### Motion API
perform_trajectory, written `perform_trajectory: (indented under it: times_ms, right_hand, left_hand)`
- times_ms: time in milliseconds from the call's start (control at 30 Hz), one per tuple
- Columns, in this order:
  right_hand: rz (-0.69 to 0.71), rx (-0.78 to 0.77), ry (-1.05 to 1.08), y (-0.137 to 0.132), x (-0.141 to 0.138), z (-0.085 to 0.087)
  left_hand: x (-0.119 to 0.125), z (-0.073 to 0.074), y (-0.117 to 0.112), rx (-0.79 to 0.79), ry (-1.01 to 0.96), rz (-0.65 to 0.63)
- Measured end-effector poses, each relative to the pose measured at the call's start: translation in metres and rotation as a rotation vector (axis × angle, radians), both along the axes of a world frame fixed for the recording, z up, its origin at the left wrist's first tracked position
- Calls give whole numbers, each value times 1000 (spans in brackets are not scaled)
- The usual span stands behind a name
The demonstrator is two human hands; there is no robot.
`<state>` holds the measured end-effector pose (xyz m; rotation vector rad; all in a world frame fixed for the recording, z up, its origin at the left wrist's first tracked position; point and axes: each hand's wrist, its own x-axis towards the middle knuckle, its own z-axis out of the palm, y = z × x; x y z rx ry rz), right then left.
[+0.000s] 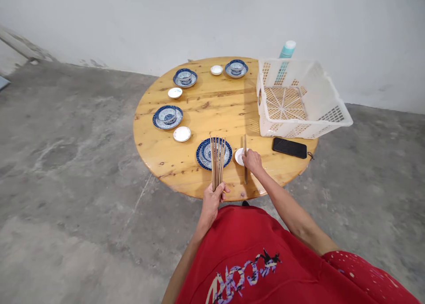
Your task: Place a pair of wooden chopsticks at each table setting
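- The left hand (211, 203) is shut tight around a bunch of chopsticks (216, 162). There are about six wooden sticks, but they are too close together to count for sure. They stand up over the front blue and white plate (214, 161).
- The right hand (252, 161) is almost shut and pinches two chopsticks (245, 173). They stand just beside a small white dish (239, 156).
- There are four blue and white plates on the round wooden table (226, 105), and each one has a bowl (168, 115) on it.
- There are four small white dishes in all, and one is near each plate.
- A white plastic basket (300, 118) sits at the right edge of the table and sticks out past it.
- One black phone (289, 148) lies near the table edge, just in front of the basket.
- One blue-green bottle (287, 50) stands behind the basket.
- The middle of the table has bare wood between the plates and the basket, with room for the hands to move.
- Gray concrete floor lies all around the table.
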<state>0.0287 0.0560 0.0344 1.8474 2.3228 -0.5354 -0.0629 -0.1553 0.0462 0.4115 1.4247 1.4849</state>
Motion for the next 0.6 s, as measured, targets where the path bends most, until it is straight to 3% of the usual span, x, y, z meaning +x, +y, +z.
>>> perform_trajectory:
  times_ms: [233, 367, 433, 533, 600]
  right_hand:
    - [-15, 64, 36, 0, 5, 6]
    - [-45, 133, 237, -7, 7, 22]
    - [-40, 24, 508, -18, 4, 31]
    - [-3, -320, 938, -44, -5, 40]
    - [-3, -479, 1112, -60, -11, 42]
  left_hand:
    - [0, 1, -1, 2, -1, 1]
    - [1, 1, 0, -4, -38, 0]
    - [1, 2, 0, 3, -65, -13]
    - [2, 5, 2, 15, -93, -35]
    - [3, 8, 2, 23, -99, -50]
